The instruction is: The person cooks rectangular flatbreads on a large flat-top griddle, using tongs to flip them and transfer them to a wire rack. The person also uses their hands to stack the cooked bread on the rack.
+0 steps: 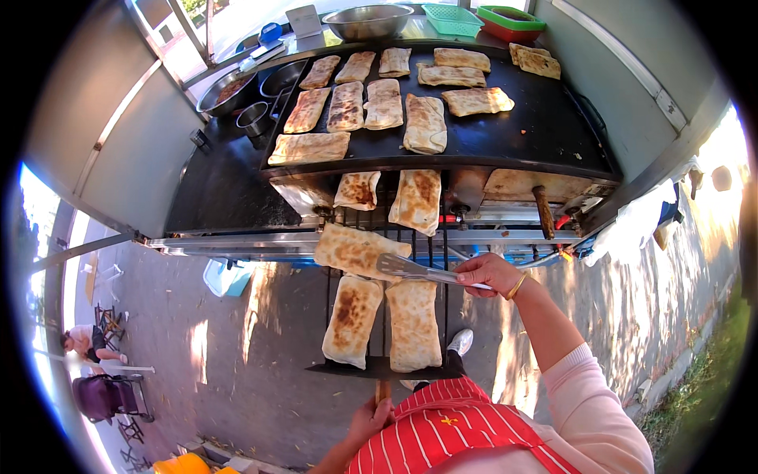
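Observation:
My right hand (484,274) grips metal tongs (414,270), whose broad slotted end lies against a browned flatbread (349,247) lying crosswise on a pulled-out wire rack (445,302). My left hand (373,418) holds the wooden handle (383,390) at the rack's near end, beside my red striped apron. Two stuffed flatbreads, one at left (353,320) and one at right (414,326), lie on the rack near its dark metal plate (379,372). Two more, one at left (357,191) and one at right (416,198), lie partly under the griddle's front edge.
Many flatbreads (385,103) lie on the black griddle (521,136). Behind it stand a steel bowl (367,22) and plastic baskets (453,21). A bowl of filling (228,92) and a steel pot (254,118) are at left. A wooden handle (543,212) projects below the griddle. A person sits far left.

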Available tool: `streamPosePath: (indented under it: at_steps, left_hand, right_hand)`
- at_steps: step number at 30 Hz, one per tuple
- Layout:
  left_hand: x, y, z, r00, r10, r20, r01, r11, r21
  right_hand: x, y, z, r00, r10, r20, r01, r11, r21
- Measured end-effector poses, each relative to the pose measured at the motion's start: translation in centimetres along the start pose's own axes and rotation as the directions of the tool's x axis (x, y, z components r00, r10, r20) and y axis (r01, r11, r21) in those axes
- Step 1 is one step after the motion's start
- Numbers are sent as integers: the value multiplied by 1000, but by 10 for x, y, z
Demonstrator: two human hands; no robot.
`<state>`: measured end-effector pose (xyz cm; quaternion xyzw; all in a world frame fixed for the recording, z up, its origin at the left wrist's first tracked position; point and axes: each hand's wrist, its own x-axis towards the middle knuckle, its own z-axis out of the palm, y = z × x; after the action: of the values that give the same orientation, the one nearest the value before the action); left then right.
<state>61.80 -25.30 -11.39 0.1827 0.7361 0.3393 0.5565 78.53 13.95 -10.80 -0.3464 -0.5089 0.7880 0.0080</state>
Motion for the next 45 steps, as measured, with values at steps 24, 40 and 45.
streamPosePath:
  at_steps: [24, 40, 45]
  left_hand:
    - [11, -12, -1, 978, 181, 108, -192, 976, 104]
    - [15, -30, 3, 980, 195, -51, -178, 956, 232]
    - [10, -15, -5, 988, 154, -24, -146, 970, 193]
  right_hand:
    - [-74, -321, 254, 990, 125, -65, 102, -954, -282]
    - [105, -346, 317, 960, 133, 247, 251, -800, -544]
    - [35, -301, 141, 992, -55, -115, -97, 261, -960]
